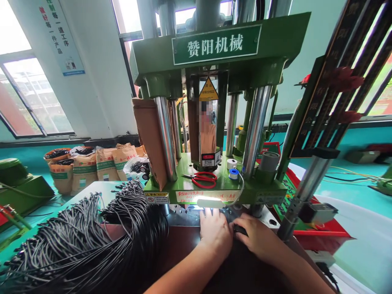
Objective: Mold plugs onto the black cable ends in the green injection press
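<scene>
My left hand (215,229) lies palm down, fingers stretched forward, over the metal plate (180,218) at the base of a green press (220,55). Its fingertips reach just under a lit lamp (210,202), and what lies beneath them is hidden. Close on its right, my right hand (254,232) is closed round a black-handled tool (240,229). The tool's far end cannot be made out. Red-handled scissors (204,179) rest on the press ledge above, beside a blue and white spool (234,174).
Left of my hands lies a large heap of black cables (131,228) on the table. A cardboard sheet (150,139) leans against a press column. To the right stand a steel post (306,196) and a red-edged tray (324,233). Sacks (84,171) stand behind.
</scene>
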Available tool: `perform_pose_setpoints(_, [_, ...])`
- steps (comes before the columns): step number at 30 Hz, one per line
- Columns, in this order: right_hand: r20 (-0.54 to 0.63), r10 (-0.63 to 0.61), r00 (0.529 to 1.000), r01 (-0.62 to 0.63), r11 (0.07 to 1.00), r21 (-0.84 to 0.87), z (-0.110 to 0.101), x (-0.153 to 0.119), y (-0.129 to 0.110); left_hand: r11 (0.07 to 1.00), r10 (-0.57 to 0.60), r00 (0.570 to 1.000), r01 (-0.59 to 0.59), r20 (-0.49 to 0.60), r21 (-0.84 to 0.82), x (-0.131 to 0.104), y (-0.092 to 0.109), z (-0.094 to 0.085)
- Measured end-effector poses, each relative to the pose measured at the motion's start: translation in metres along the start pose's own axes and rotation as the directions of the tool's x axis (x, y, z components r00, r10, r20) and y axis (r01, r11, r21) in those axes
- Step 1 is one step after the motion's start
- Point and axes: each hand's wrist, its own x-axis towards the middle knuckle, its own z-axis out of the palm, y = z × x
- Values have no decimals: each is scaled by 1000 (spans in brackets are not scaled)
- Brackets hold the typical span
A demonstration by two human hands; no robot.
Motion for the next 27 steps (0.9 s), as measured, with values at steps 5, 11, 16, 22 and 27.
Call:
perform_pose_setpoints(5, [5,11,1000,-11,1000,-4,0,0,1,1000,12,1000,-12,1,20,0,0,-2])
perform_pose_setpoints(11, [2,12,1000,-12,1000,8,-4,-1,-5,999,22,1000,-22,-8,26,-1,0,-3])
perform_pose_setpoints(16, [3,9,1000,-9,1000,4,-4,-2,-5,999,24,999,-24,-27,21,-2,0,-2])
perform_pose_setpoints(22, [15,25,1000,-25,1000,-5,-5,-2,-6,999,29,999,-28,-34,29,-2,-1,-1])
perform_pose_setpoints(27, [8,24,1000,-24,1000,-5,-6,-2,-7,1000,21,999,-20,-26,24,0,-1,-3])
